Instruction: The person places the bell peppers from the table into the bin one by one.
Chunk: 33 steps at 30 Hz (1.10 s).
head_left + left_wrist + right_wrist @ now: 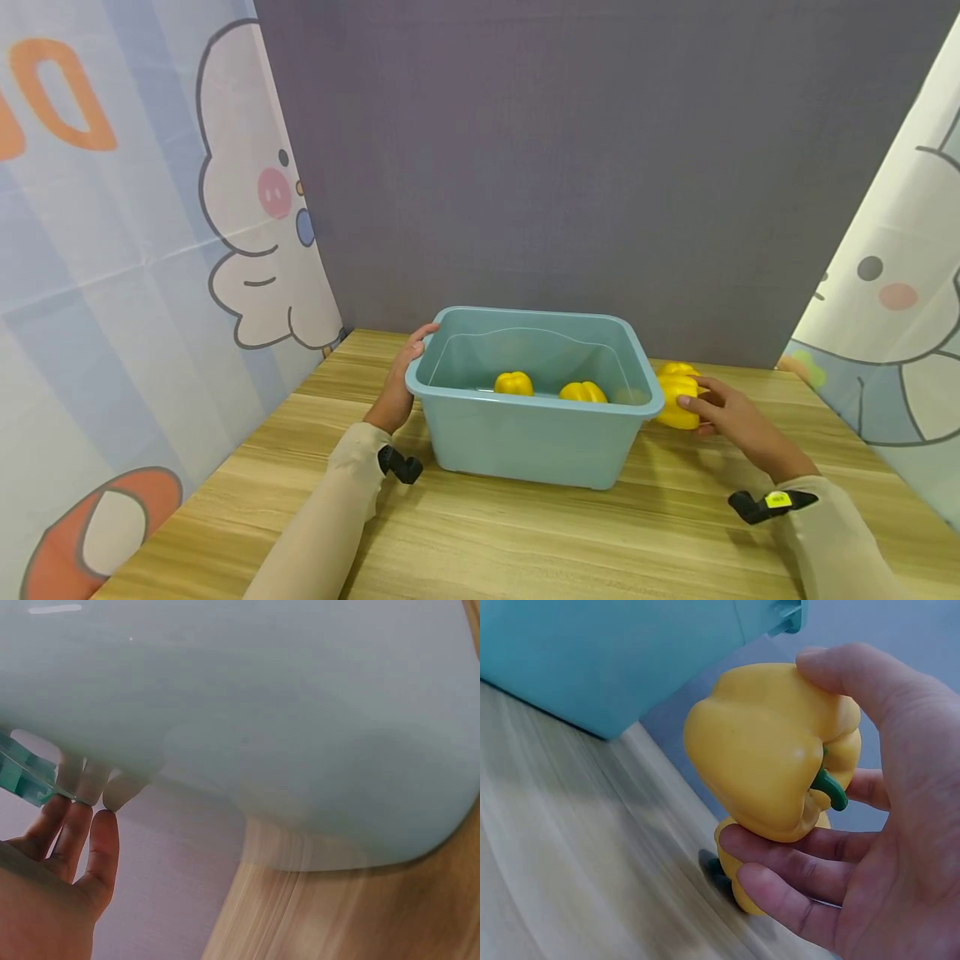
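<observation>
A light blue plastic bin (525, 442) stands on the table in the head view. Inside it lie two yellow bell peppers, one near the middle (513, 383) and one nearer the right (583, 392). My left hand (401, 375) grips the bin's left end at the rim; the left wrist view shows its fingertips against the bin. To the bin's right, my right hand (738, 421) holds a yellow bell pepper (757, 750) with a green stem, thumb on one side and fingers on the other. Another yellow bell pepper (742, 889) rests on the table behind it, partly hidden.
The wood-grain table (480, 542) extends in front of the bin. A dark grey panel (525, 167) rises behind, and cartoon-printed cloths hang at the left (150, 250) and right (892, 367).
</observation>
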{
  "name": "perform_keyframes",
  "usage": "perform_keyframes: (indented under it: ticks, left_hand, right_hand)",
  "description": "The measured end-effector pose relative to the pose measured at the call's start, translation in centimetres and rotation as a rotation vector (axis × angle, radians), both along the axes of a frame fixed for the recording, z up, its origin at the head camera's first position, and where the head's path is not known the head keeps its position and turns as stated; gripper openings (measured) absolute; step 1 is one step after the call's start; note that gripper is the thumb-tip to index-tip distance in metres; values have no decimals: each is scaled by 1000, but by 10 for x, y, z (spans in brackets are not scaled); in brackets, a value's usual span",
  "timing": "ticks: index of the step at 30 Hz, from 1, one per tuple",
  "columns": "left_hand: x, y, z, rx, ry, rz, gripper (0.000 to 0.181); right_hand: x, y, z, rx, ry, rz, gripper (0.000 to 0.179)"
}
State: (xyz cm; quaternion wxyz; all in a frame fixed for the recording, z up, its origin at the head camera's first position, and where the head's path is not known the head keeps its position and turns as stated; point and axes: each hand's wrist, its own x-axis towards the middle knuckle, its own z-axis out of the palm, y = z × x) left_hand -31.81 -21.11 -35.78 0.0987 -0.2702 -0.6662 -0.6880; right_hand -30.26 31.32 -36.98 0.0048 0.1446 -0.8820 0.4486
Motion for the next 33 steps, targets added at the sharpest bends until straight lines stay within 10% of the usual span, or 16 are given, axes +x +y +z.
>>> perform_keyframes:
  ticks: [33]
  left_hand:
    - [1,-1,-1,-9,18,-4,58]
  right_hand:
    - [11,-10,35,-44,108,-7,68]
